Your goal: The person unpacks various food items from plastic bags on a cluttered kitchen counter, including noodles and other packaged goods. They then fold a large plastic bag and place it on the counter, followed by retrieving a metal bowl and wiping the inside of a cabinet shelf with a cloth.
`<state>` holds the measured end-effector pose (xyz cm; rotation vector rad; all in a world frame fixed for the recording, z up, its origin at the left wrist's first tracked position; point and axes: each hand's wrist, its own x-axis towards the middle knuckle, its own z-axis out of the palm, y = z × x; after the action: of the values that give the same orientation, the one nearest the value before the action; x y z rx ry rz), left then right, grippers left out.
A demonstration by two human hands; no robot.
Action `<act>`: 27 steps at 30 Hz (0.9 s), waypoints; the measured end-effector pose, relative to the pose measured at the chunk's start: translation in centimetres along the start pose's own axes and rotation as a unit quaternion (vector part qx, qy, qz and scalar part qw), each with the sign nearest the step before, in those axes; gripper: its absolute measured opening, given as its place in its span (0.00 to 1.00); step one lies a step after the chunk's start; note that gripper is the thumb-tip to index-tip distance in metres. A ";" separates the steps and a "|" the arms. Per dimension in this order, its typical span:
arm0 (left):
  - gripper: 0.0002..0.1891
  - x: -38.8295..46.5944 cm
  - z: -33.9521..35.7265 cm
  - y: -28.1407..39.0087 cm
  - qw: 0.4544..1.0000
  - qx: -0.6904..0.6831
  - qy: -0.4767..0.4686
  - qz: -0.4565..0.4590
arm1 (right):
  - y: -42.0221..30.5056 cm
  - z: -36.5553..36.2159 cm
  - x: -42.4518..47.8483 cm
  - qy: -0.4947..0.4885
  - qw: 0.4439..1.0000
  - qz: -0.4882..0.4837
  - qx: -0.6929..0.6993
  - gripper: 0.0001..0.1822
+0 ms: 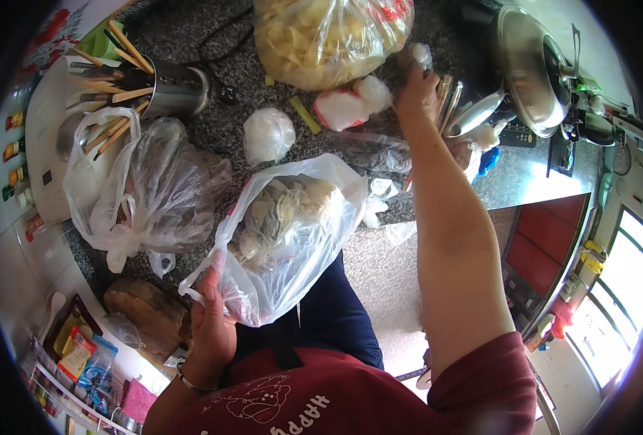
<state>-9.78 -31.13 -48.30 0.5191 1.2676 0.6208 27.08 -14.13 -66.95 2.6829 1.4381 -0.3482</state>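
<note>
My left hand (pixel 212 321) grips the rim of an open white plastic bag (pixel 283 283) at the counter's near edge. Inside the bag lie smaller clear bags of dried leaves (pixel 272 209) and other dry goods. My right hand (pixel 420 93) reaches across the counter and touches a small clear plastic bundle (pixel 420 54); whether its fingers close on it cannot be told. Between the hands sit a round white plastic-wrapped bundle (pixel 269 135) and a red and white packet (pixel 343 109). A large clear bag of pale yellow, flat dried food (pixel 321 43) stands behind them.
Knotted plastic bags (pixel 163 190) lie at left, beside a metal holder (pixel 180 89) with chopsticks. A lidded pan (pixel 533 70) stands at far right, past a metal handle (pixel 476 114). A wooden block (pixel 147 312) is at lower left. Clear packets (pixel 373 152) lie near my right forearm.
</note>
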 end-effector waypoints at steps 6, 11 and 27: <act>0.35 0.7 0.6 -0.1 1.000 0.013 0.001 0.003 | 1.0 1.5 0.7 0.102 0.971 0.058 0.209 0.30; 0.33 1.0 0.6 -0.4 0.999 0.027 0.000 0.020 | -0.4 0.0 0.1 0.063 0.981 0.069 0.172 0.26; 0.23 -1.6 -2.0 -3.8 0.994 0.089 -0.017 -0.055 | -10.4 -3.1 -15.4 -0.091 0.823 -0.368 0.423 0.23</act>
<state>-11.44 -34.94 -50.13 0.5999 1.3180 0.4068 10.75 -20.28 -59.89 2.2518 2.6724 -1.5692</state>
